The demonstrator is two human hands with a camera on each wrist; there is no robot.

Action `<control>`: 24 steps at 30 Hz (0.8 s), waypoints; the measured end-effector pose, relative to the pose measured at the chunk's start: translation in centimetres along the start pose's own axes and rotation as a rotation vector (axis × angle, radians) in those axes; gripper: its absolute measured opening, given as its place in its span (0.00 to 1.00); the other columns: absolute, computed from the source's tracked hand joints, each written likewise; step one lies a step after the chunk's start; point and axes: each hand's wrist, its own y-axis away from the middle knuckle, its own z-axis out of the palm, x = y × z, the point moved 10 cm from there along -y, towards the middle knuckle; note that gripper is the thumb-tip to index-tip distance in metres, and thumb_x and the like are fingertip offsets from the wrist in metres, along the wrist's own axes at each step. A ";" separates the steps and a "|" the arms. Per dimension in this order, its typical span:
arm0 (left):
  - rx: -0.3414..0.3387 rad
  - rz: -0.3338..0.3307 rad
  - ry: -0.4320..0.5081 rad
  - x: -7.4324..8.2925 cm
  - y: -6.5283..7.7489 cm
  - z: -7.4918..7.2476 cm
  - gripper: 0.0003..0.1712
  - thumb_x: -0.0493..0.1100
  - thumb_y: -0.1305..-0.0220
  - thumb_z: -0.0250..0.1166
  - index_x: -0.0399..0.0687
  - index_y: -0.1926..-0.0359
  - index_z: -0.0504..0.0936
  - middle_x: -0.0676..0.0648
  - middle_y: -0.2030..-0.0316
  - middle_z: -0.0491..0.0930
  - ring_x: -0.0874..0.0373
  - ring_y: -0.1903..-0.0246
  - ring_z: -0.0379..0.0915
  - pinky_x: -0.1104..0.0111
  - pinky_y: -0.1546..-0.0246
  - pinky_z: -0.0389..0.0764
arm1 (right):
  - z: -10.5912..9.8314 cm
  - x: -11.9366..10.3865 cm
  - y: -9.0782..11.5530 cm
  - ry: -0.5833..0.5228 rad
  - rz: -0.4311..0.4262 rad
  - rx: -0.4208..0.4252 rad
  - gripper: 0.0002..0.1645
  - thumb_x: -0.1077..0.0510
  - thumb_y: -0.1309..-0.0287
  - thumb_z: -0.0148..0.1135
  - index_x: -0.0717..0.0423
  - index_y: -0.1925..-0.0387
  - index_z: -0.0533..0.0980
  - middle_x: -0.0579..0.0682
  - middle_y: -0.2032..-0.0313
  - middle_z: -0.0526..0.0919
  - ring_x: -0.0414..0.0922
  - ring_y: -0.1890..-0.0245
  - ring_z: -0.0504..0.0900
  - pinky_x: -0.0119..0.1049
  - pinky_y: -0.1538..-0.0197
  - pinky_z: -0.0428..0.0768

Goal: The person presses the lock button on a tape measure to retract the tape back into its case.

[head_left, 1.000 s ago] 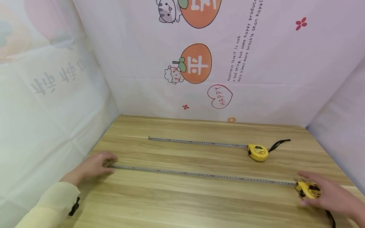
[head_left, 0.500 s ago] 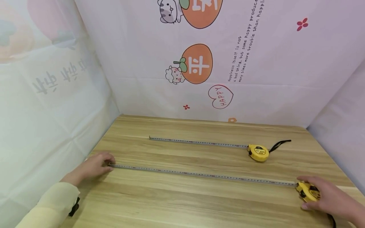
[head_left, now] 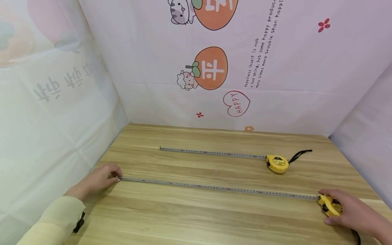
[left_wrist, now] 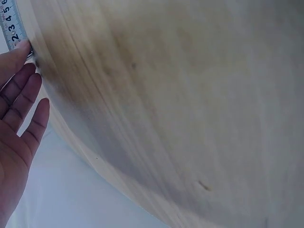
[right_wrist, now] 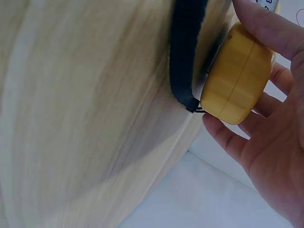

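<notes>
A yellow tape measure (head_left: 328,206) lies at the front right of the table, its silver blade (head_left: 214,188) drawn out in a long line to the left. My right hand (head_left: 356,212) grips the case, thumb on one side and fingers on the other; the right wrist view shows the case's rounded yellow back (right_wrist: 240,76) and black strap (right_wrist: 183,57). At the far end of the blade, my left hand (head_left: 102,177) pinches the tip between thumb and forefinger. Low numbers on the blade (left_wrist: 10,23) show in the left wrist view, while the fingertips hide its end hook.
Farther back lies a second yellow tape measure (head_left: 278,164) with its own shorter blade (head_left: 211,152) out to the left and a black strap (head_left: 298,156) to the right. The wooden table (head_left: 183,217) is bordered by printed white cloth (head_left: 159,102) behind and at the sides.
My left thumb and forefinger have come together on the blade's tip. My right fingers have settled around the case. The second tape measure stays in place.
</notes>
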 end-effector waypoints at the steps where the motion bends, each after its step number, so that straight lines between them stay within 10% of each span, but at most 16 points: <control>1: -0.001 0.000 0.001 0.0 0.0 0.0 0.08 0.35 0.43 0.71 0.50 0.66 0.81 0.57 0.67 0.77 0.60 0.66 0.74 0.62 0.63 0.78 | 0.0 0.0 0.0 -0.005 0.006 -0.010 0.56 0.41 0.71 0.82 0.70 0.43 0.71 0.67 0.47 0.76 0.64 0.50 0.76 0.57 0.56 0.76; 24: 0.001 0.011 -0.010 0.3 0.0 -0.3 0.07 0.34 0.42 0.70 0.50 0.66 0.82 0.57 0.66 0.79 0.59 0.65 0.76 0.61 0.62 0.79 | -0.7 0.0 0.3 0.003 0.011 0.030 0.51 0.52 0.73 0.84 0.70 0.44 0.73 0.67 0.49 0.77 0.60 0.54 0.78 0.47 0.61 0.80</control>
